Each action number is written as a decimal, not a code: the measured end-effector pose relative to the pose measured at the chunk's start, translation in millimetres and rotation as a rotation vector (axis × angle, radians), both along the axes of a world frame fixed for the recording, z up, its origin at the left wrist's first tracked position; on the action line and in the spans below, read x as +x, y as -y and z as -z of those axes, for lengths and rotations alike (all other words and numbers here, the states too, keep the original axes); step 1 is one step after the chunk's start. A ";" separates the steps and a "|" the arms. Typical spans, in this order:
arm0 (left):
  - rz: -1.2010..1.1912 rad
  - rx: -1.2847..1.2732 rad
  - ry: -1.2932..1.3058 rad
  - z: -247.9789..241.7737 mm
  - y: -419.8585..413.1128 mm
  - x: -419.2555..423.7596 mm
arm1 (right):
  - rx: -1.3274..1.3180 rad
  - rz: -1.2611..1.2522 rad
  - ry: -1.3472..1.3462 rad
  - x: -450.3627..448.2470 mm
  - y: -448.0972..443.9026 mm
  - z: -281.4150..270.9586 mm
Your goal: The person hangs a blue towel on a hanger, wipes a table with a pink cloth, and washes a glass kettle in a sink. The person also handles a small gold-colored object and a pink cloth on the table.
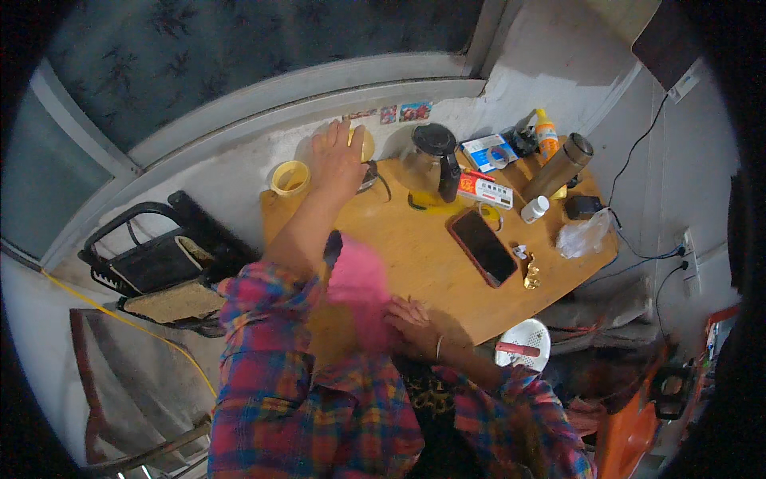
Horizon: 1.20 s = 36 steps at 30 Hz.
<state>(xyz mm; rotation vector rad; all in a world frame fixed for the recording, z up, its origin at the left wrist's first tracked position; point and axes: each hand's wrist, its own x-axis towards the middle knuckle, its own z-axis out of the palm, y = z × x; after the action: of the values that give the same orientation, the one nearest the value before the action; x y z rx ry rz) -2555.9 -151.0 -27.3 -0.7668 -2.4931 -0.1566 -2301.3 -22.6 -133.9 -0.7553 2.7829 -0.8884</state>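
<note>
My left hand [338,154] reaches to the back left of the wooden table [413,257], its fingers over a pale yellow round thing [367,146] by the wall. Whether it grips that thing is hidden. Left of this hand is a yellow plastic cup [291,178]. Close to my body, my right hand [413,314] holds the edge of a blurred pink cloth [359,272] at the table's near edge. A phone in a red case [482,248] lies right of the cloth. Behind it stands a glass jug with a black lid and handle [426,164].
A steel flask [559,167], a white pill bottle [534,209], boxes [486,190], an orange bottle [546,138] and a clear plastic bag [583,235] are at the right. A white perforated stool [535,335] stands below. Black folded chairs [152,257] lean at the left.
</note>
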 end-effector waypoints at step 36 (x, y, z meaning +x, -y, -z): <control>-0.237 0.931 0.243 18.5 92.4 11.0 | -0.005 0.017 0.004 4.5 1.4 4.1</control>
<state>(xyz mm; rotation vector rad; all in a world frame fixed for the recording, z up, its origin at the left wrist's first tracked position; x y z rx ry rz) -2544.9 -243.4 -45.8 -0.0566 -2.3001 -1.2640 -2296.8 -24.0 -138.0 -0.7306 2.7891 -0.8993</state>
